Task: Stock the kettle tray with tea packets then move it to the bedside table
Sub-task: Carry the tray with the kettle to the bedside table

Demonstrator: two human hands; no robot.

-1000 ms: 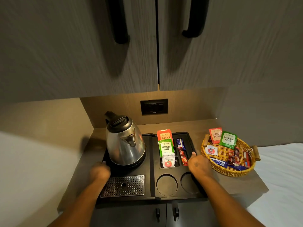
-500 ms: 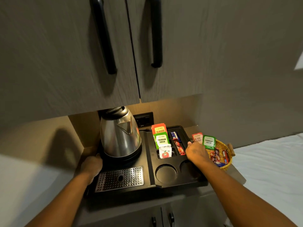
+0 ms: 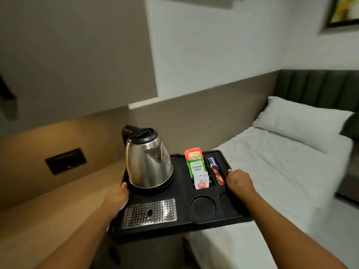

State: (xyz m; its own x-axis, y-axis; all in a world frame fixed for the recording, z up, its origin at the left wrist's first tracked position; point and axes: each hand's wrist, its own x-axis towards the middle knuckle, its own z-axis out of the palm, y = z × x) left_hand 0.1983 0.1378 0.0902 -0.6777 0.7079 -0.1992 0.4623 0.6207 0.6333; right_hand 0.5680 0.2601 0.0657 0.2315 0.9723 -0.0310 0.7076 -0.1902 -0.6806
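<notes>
Both hands — left grip, right grip — clamp the kettle tray. It has left the desk, now carried beside the bed — stocking looks done.

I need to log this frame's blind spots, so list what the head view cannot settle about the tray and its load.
- Left hand fingers: wrapped under the tray edge, hidden by it.
- Right hand covers part of the right rim and the second cup recess.
- Kettle: water level hidden by its closed lid.
- White packet: print too small.
- Bedside table: not in frame.
- Room edges: motion-blurred.
</notes>
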